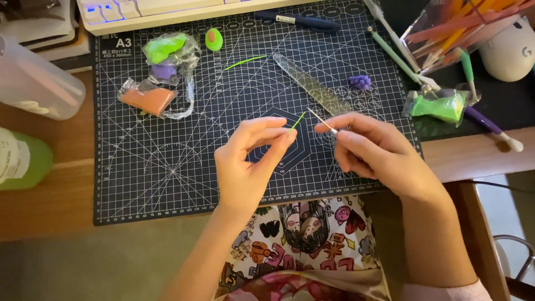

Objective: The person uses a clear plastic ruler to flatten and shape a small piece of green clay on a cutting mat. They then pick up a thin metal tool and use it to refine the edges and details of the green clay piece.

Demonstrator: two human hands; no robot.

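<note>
My left hand (251,159) pinches a thin green clay strand (298,120) between thumb and forefinger, holding it above the black cutting mat (167,167). My right hand (373,150) grips a fine needle tool (322,120), its metal tip pointing up-left toward the strand. The two hands hover close together over the mat's middle. A clear plastic blade (312,86) lies on the mat just beyond my right hand. A second green strand (245,62) lies farther back.
Bagged green and purple clay (167,53), bagged orange clay (147,99), a green-and-orange clay ball (213,39) and a small purple clay cluster (360,82) sit on the mat. Another green clay bag (440,105), sculpting tools (401,56), a keyboard (145,11), a mouse (510,50) and bottles (22,159) surround it.
</note>
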